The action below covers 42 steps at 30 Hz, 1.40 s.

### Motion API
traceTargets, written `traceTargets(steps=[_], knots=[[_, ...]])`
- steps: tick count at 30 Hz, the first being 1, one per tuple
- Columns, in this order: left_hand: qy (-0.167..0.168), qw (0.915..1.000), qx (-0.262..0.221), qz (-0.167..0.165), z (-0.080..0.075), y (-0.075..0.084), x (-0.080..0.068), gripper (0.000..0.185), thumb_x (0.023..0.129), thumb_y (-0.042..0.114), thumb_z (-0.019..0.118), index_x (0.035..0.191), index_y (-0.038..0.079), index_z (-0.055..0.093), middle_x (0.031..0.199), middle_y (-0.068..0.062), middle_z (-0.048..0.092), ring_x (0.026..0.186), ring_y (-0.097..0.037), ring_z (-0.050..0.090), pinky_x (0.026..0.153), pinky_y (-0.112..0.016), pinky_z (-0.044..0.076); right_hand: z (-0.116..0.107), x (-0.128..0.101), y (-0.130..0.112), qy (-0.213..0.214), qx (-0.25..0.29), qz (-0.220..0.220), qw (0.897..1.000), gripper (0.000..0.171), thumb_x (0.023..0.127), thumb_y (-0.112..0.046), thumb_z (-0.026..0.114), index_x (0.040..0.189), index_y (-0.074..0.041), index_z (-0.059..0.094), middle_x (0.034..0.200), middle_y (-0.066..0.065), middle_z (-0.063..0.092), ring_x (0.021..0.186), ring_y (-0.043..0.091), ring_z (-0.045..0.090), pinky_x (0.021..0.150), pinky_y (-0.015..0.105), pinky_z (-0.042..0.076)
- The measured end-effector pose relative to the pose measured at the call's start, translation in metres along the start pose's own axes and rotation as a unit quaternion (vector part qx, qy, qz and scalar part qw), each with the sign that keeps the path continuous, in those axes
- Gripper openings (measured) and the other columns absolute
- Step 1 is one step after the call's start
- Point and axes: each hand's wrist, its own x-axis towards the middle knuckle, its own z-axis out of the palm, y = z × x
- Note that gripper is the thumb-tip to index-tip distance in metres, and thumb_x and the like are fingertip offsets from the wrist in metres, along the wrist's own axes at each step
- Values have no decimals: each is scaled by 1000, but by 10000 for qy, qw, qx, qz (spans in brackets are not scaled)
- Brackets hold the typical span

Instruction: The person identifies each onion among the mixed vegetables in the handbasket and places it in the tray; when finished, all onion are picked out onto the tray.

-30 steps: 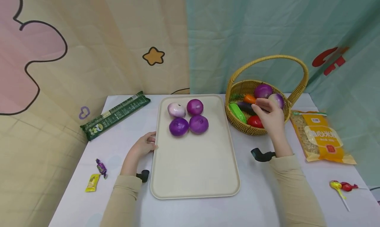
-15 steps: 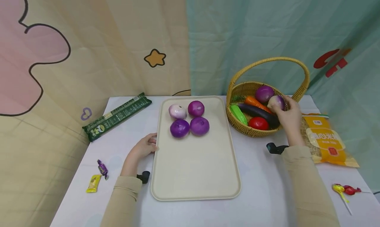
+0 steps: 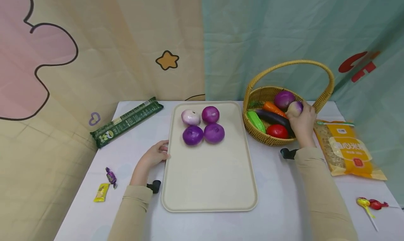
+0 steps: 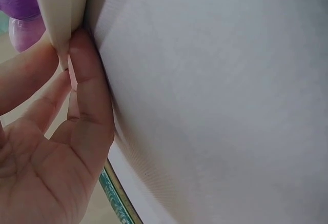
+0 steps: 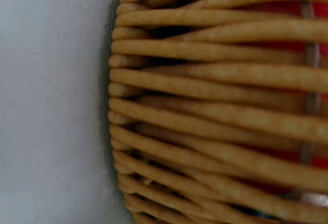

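Pale onion: a whitish-purple onion (image 3: pixel 295 108) lies in the wicker basket (image 3: pixel 271 138) at its right side, just beside a darker purple onion (image 3: pixel 284 99).
Right hand: the right hand (image 3: pixel 302 123) reaches over the basket's near right rim, its grip curled round the pale onion from the right and front.
Basket contents: a carrot (image 3: pixel 273 108), an aubergine (image 3: pixel 273 117), a green vegetable (image 3: pixel 256 120) and a tomato (image 3: pixel 277 131) lie in front of and to the left of the held onion; the tomato is nearest the front wall.
Right wrist view: only the woven basket wall (image 5: pixel 215 106) and the white counter (image 5: pixel 51 101) show, with red visible through the weave; the hand itself is out of that view.
Tray: a cream tray (image 3: pixel 208 178) lies on the counter left of the basket, close to it but apart. Four onions (image 3: pixel 203 125) sit bunched at its far end, three purple and one pale.
Left hand: the left hand (image 3: pixel 153 155) is at the tray's left edge; in the left wrist view its fingertips (image 4: pixel 87 65) pinch the tray rim (image 4: pixel 61 8), so its grip holds the tray.
Left of counter: a green packet (image 3: pixel 126 122) lies well away from the tray, and two wrapped sweets (image 3: pixel 105 185) near the front edge.
Right of counter: an orange bag (image 3: pixel 347 148) just beside the basket, and lollipops (image 3: pixel 367 204) nearer the front.
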Motion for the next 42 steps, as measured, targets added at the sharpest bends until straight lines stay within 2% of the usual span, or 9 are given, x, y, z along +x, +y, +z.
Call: traceTargets(steps=[11,17,21,25,29,31,34,39,42], knots=[[5,10000,65,-11,1,0,1,64,93,-1,58,151,1,33,127,-23,50,107,-28,59,88,-35,54,3,-4,0,124,58,115,9998,67,91,-24,67,146,-1,35,148,28,34,137,45,35,116,56,30],[-40,10000,45,-32,1,-1,2,64,93,2,59,152,4,33,129,-22,51,107,-26,60,89,-33,53,1,-13,-1,251,650,231,9973,68,92,-29,65,146,-3,34,147,21,39,134,37,41,114,49,35],[-8,9999,108,-47,1,-1,3,64,92,2,59,152,4,34,128,-21,52,105,-25,60,88,-32,52,-5,-29,-16,207,998,281,9944,68,91,-32,66,145,-6,36,145,16,44,129,31,48,109,43,42],[28,9999,135,-60,1,0,1,65,92,2,59,152,3,34,127,-21,52,104,-25,60,88,-33,52,-12,-50,-39,-95,1153,203,9931,66,91,-36,65,146,-10,38,144,13,48,122,26,49,101,35,44],[-2,9999,116,-70,0,1,0,65,92,2,59,152,3,33,128,-22,51,105,-25,59,88,-33,52,-12,-71,-59,-803,1343,-20,9877,67,93,-39,63,147,-9,37,143,15,46,117,24,50,92,24,45],[-24,9999,149,-59,0,2,0,65,93,2,58,152,2,32,128,-22,51,105,-26,59,88,-33,52,-8,-82,-69,-1223,1622,-155,9790,66,94,-36,63,147,-6,36,142,18,46,114,25,51,85,16,46],[-32,9998,165,-48,-1,3,-1,65,93,3,59,152,3,32,129,-22,51,106,-27,59,88,-34,52,5,-101,-82,-1861,2174,-226,9579,62,95,-28,63,145,-3,37,140,20,44,115,28,53,77,9,48],[-34,9999,163,-32,-2,1,0,65,93,3,59,152,2,32,128,-23,51,105,-27,59,88,-34,52,41,-134,-101,-2936,2826,-166,9131,57,94,-17,64,141,1,39,139,22,42,120,39,56,78,17,55],[-15,9999,137,-50,-1,-1,2,65,93,2,59,152,3,32,128,-22,51,105,-26,60,88,-34,53,64,-151,-108,-3321,2913,-156,8970,54,93,-14,65,139,1,42,137,23,43,115,38,59,79,24,57]])
